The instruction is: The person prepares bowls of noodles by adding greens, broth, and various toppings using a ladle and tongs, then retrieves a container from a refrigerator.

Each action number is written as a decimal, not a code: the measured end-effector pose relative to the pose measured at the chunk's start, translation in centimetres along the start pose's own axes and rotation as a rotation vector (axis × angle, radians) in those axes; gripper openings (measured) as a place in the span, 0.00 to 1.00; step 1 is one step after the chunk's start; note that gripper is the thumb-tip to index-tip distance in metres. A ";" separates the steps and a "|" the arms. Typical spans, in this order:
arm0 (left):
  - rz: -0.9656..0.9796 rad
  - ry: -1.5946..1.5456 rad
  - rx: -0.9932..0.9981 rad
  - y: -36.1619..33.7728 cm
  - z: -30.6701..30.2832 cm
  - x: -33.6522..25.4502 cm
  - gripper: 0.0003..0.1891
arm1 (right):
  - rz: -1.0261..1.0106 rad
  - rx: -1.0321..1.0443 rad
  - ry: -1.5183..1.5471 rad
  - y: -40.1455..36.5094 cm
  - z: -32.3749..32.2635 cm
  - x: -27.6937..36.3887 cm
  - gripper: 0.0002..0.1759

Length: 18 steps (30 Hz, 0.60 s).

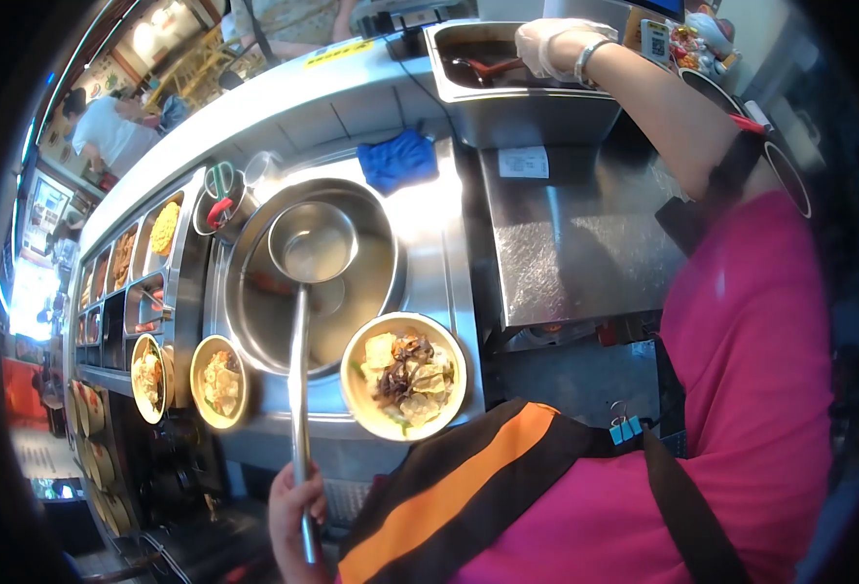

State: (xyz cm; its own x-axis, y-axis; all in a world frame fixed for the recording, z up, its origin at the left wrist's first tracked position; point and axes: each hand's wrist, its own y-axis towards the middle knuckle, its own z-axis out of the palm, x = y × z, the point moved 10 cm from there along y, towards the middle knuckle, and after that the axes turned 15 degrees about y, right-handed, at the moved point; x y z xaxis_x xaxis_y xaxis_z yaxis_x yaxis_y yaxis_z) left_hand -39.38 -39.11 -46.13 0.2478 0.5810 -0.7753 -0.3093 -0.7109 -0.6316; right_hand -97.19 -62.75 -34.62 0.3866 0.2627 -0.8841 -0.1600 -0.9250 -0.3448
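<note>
My left hand (296, 501) is wrapped round the long metal handle of a ladle (313, 243), whose bowl is over a big round pot (238, 326) of cloudy liquid. My right hand (549, 49), in a clear glove, reaches to the far rim of a steel container (498, 94) of dark liquid. A red-brown spoon (493, 70) lies in that container, its end close to my right hand; the fingers are too unclear to tell what they hold. Near me, beside the pot, is a bowl (354, 417) with leafy, dark and pale food.
Two more filled bowls (219, 381) (148, 379) are left of the pot. A blue cloth (397, 161) lies behind it. Food trays (162, 229) line the left side. A steel surface (585, 243) with a paper slip (524, 163) is at right. A seated person (113, 131) is far left.
</note>
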 end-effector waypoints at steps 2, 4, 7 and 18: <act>-0.022 -0.018 -0.024 -0.1 0.0 -0.1 0.11 | 0.167 -0.086 0.641 -5.6 -3.6 -1.9 0.13; -0.040 -0.034 -0.048 0.0 0.1 -0.2 0.11 | 0.342 -0.227 1.262 -8.2 -3.7 -3.6 0.19; -0.039 -0.024 -0.050 0.0 0.2 -0.3 0.10 | 0.355 -0.281 1.326 -9.2 -2.8 -3.4 0.19; -0.051 0.024 -0.055 0.1 0.0 -0.4 0.10 | 0.556 -0.115 1.976 -10.6 1.7 -1.5 0.15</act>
State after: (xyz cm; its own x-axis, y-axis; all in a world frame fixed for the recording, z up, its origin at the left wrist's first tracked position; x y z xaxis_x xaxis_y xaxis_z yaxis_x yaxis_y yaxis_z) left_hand -39.53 -39.37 -45.90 0.2840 0.6078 -0.7416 -0.2448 -0.7018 -0.6689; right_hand -97.62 -52.83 -30.17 0.5883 -0.5090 0.6284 -0.5659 -0.8142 -0.1297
